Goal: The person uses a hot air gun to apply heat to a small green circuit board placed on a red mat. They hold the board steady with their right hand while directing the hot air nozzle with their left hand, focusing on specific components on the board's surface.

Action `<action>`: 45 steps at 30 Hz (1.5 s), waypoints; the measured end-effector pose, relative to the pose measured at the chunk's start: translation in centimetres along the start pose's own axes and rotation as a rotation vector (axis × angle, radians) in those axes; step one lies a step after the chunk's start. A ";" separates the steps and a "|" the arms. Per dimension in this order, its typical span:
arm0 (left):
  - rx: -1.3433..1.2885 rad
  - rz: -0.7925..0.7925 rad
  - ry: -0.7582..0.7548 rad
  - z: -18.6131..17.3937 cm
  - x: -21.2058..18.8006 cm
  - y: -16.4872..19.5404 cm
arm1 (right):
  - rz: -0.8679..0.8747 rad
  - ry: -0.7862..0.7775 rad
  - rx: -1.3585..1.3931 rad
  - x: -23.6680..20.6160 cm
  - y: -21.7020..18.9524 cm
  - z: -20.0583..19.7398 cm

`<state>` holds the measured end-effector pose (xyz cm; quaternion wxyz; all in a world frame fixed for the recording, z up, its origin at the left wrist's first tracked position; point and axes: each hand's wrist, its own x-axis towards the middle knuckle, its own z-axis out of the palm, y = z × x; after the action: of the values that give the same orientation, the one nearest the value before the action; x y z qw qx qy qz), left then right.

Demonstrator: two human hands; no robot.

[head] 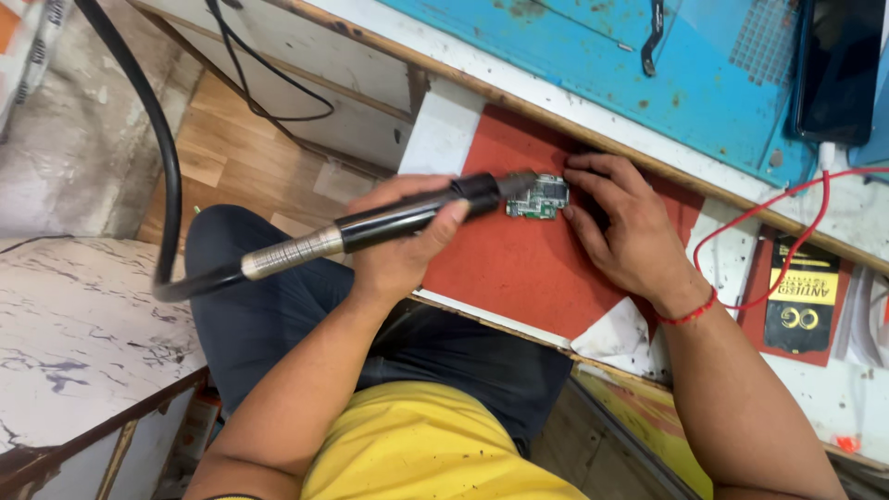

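Green circuit board (538,198) lies on a red mat (519,268) over a white bench (444,130), right hand (622,231) pinning it with spread fingers, left hand (400,243) closed around a black hot-air wand (389,225).

You are holding the tool (389,225) left of the board (539,198) lying on the mat (519,268), your right hand (622,231) pressing beside it.

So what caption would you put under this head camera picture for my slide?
Left hand aims a hot-air wand at a small circuit board steadied by the right hand on a red mat.
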<state>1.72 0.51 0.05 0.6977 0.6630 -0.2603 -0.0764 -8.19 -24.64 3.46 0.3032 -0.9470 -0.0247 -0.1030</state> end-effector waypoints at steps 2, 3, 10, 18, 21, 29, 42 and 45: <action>-0.004 0.039 -0.014 0.0 0.0 0.0 | 0.003 -0.008 0.002 -0.1 -0.1 0.1; 0.003 0.040 -0.007 0.1 0.0 0.0 | 0.008 -0.010 0.001 -0.1 0.0 0.1; -0.015 0.079 0.007 0.3 -0.3 -0.6 | 0.017 -0.012 0.000 -0.7 0.7 0.2; -0.002 -0.010 0.029 0.1 0.0 -0.1 | 0.038 -0.025 -0.012 -0.1 0.3 0.1; -0.011 0.028 -0.030 0.2 0.1 0.0 | 0.053 -0.025 0.002 -0.2 0.2 0.1; 0.036 0.103 -0.036 0.3 0.1 -0.1 | 0.031 -0.026 0.005 -0.4 0.5 0.2; 0.092 0.019 -0.028 0.3 0.2 0.0 | 0.039 -0.028 0.007 -0.4 0.5 0.1; 0.035 -0.115 -0.009 0.2 0.2 0.1 | 0.037 -0.026 0.015 -0.4 0.5 0.1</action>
<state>1.74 0.22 0.22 0.6793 0.6886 -0.2263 -0.1148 -8.52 -24.94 2.99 0.3120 -0.9462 -0.0122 -0.0847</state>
